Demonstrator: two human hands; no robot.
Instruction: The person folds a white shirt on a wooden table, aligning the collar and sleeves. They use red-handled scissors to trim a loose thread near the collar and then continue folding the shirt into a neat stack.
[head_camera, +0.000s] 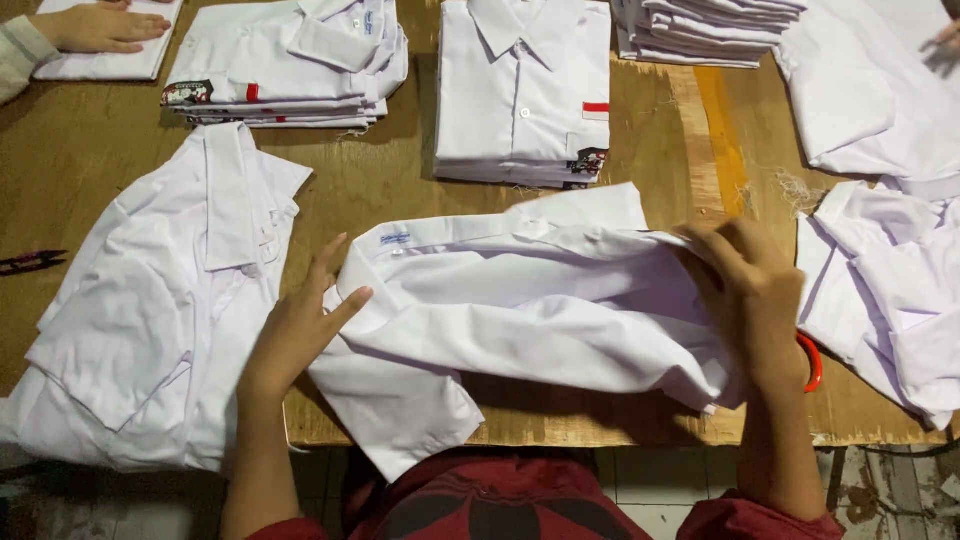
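A white short-sleeved shirt (520, 300) lies across the wooden table (90, 150) in front of me, collar to the left and one sleeve hanging over the near edge. My left hand (300, 320) rests with spread fingers on the shirt's collar end. My right hand (750, 285) grips a bunched fold of the shirt's cloth on the right side and lifts it a little off the table.
Stacks of folded white shirts (285, 60) (522, 90) (700, 28) line the far side. Loose white shirts lie at left (150, 310) and right (890, 290). Another person's hand (95, 28) presses a shirt at top left. Small snips (30, 262) sit at the left edge.
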